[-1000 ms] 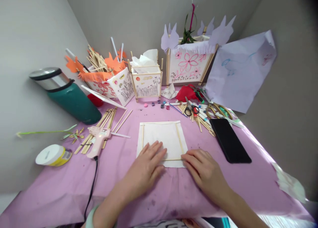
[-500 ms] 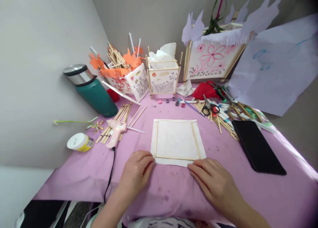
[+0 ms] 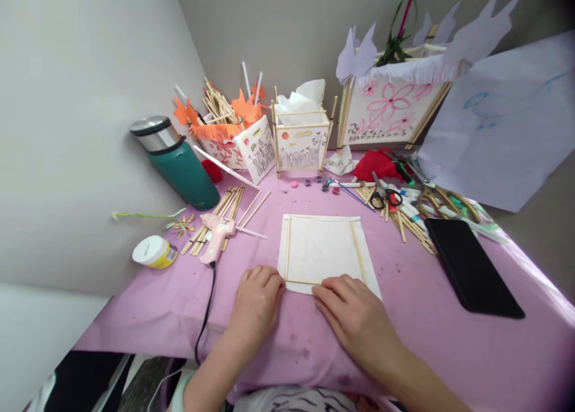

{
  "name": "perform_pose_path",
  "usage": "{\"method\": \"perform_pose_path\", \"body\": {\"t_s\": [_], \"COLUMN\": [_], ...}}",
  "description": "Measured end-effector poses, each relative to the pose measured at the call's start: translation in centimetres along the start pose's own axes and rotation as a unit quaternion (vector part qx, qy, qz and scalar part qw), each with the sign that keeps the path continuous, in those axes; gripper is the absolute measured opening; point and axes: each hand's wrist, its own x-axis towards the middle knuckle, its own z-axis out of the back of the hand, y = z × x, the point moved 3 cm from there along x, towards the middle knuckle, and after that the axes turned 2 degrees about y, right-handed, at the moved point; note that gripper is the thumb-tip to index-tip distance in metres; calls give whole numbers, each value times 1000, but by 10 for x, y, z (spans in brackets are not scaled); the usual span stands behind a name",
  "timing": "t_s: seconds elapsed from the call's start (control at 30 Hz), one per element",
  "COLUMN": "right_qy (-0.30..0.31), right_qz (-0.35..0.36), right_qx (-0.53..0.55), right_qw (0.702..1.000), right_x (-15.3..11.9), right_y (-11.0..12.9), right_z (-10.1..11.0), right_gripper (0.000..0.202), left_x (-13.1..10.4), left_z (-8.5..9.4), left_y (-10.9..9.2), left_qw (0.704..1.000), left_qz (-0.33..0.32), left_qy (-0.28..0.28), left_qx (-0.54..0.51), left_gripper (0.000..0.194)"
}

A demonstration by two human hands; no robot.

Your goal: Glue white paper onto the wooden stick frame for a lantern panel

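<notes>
A white sheet (image 3: 321, 250) of paper or cloth lies flat in front of me, with thin wooden sticks (image 3: 287, 247) set on it as a rectangular frame. Fingers closed, my left hand (image 3: 258, 298) pinches the sheet's near left corner beside the stick end. My right hand (image 3: 354, 316) has its fingertips pressed together on the near edge, around the middle, just below the front stick. It covers the right part of that edge and stick.
On the left are a pink glue gun (image 3: 218, 235) with a black cord, stick bundles (image 3: 231, 202), a white-lidded jar (image 3: 155, 252) and a teal bottle (image 3: 179, 169). Decorated stick-framed boxes (image 3: 300, 145) stand behind. Scissors (image 3: 385, 196), pens and a black phone (image 3: 474, 268) lie right.
My right hand has slid left along the sheet's near edge, from near the right corner to about the middle. My left hand stays at the left corner. The view has shifted slightly.
</notes>
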Motion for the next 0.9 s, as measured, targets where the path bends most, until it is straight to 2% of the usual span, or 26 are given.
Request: {"method": "perform_pose_path", "body": {"t_s": [0.13,0.27,0.47,0.63,0.9], "right_qy": [-2,-8,-21,-24,-24], "right_qz": [-9,-21,-28,-14,-19], "right_qx": [-37,-47,-37,-44,-50], "right_qw": [999,999,999,999,998], "right_x": [3,1,1,0,-2], "right_y": [-2,-5,-4,-3,-2], "right_z": [-14,-19,-19,-20,-20], "right_gripper": [24,23,24,23,26], "left_x": [1,-1,-2,-6,-10], "left_z": [2,5,0,-5,-6], "left_y": [0,-3,-5,-6,-5], "left_qw": [1000,1000,1000,996,990], "left_qz": [7,2,2,-65,-121], "left_qy": [17,24,-13,-58,-72], "left_qx": [2,1,22,-5,10], "left_gripper": [16,7,12,18,23]}}
